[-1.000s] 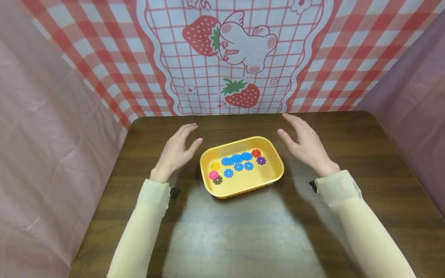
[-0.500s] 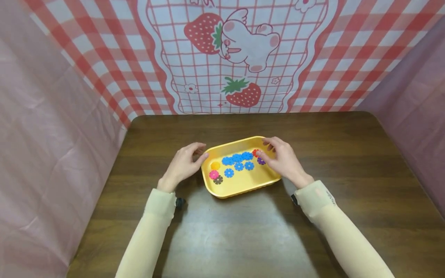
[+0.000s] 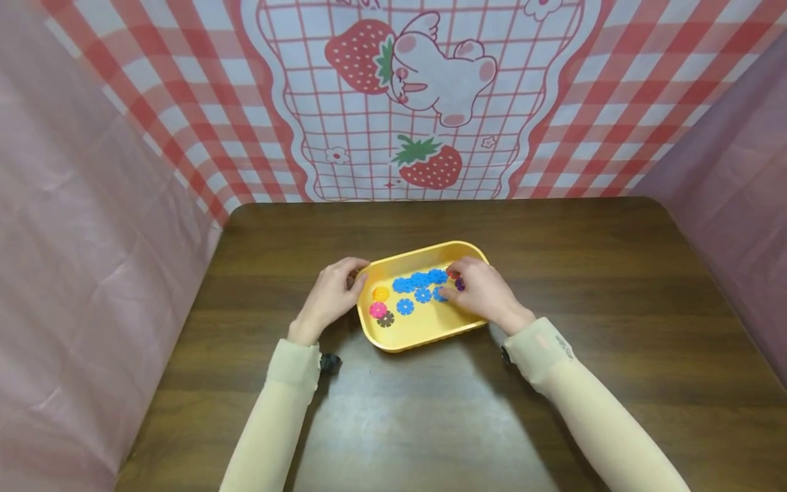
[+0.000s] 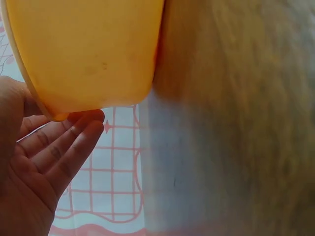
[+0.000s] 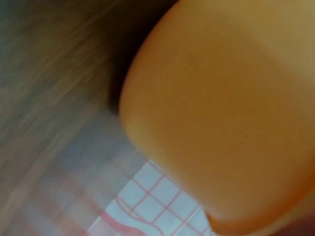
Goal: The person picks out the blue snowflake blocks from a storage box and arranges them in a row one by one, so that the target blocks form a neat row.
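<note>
Since the earlier head view, the right hand (image 3: 486,290) had moved farther inward over the yellow tray (image 3: 430,326), and the left hand (image 3: 328,297) had closed in on its left end. The tray sat on the wooden table (image 3: 393,424). The left thumb and fingers pinched its rim. The right thumb and fingertips stood apart, the thumb at a blue disc (image 3: 439,294), the fingers over the red disc (image 3: 453,275). Pink (image 3: 378,309) and brown discs (image 3: 385,319) overlapped near the left wall.
</note>
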A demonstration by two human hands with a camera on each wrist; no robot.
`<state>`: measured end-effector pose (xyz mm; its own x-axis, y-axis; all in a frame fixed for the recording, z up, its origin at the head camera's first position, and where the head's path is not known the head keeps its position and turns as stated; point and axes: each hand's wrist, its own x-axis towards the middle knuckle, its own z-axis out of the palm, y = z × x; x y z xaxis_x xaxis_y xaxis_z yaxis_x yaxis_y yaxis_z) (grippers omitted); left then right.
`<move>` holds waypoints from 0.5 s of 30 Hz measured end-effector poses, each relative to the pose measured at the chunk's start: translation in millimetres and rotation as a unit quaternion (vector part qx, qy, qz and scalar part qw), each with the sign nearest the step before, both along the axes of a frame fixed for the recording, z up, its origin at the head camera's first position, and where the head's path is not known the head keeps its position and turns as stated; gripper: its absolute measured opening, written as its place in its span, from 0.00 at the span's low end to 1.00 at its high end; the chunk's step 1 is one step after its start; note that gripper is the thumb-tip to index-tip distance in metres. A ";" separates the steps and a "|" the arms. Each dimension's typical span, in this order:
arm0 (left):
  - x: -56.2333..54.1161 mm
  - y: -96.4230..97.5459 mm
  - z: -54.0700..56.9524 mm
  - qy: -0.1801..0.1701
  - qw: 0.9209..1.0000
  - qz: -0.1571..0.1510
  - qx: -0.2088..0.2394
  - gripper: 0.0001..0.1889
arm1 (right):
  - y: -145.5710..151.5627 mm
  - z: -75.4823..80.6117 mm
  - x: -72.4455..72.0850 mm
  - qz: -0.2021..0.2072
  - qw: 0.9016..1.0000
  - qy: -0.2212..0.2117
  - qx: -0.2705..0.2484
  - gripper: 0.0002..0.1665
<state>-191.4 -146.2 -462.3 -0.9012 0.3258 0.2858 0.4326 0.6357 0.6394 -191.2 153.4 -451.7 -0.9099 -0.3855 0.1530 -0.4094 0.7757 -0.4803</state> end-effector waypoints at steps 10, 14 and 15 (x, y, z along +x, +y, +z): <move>0.1 2.3 -0.6 0.006 1.000 0.002 0.004 0.12 | -12.2 -5.9 -2.1 0.009 0.995 -0.044 0.086 0.18; -0.7 2.2 -0.5 0.010 1.000 0.003 0.005 0.12 | -13.1 -6.0 -4.3 0.005 0.995 -0.052 0.088 0.17; -1.0 2.2 -0.5 0.011 1.000 0.003 0.004 0.12 | -13.4 -6.0 -4.9 0.006 0.995 -0.053 0.088 0.17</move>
<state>-192.4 -144.0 -462.8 -0.8970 0.3176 0.3075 0.4420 0.6339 0.6347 -196.2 140.0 -457.7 -0.9127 -0.4084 -0.0139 -0.3732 0.8471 -0.3782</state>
